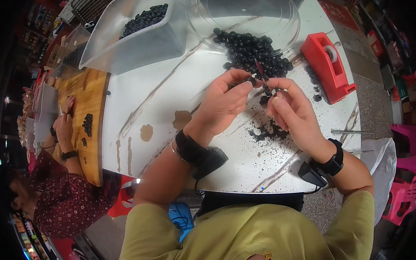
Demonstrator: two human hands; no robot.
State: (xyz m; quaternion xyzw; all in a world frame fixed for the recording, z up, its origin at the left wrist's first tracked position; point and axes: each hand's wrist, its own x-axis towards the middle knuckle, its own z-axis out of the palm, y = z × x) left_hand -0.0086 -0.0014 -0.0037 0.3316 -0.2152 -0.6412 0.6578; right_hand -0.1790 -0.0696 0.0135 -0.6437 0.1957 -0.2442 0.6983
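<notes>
My left hand (226, 99) is closed, pinching a small round black part (251, 81) between thumb and fingertips. Close beside it, my right hand (294, 112) grips a slim knife (260, 68), its pointed blade slanting up and away to the left. Fingers cover most of the knife's handle. Just beyond both hands lies a heap of black round parts (254, 48), some with a hole in the middle. Under the right hand, black shavings (268, 132) are strewn over the white marbled table (158, 99).
A translucent bin (132, 50) with more black parts stands far left, beside a clear round lid or tray (244, 23). A red tape dispenser (328, 68) and metal rod (351, 132) sit right. At left, a co-worker's hands (65, 125) work over a wooden board (81, 88).
</notes>
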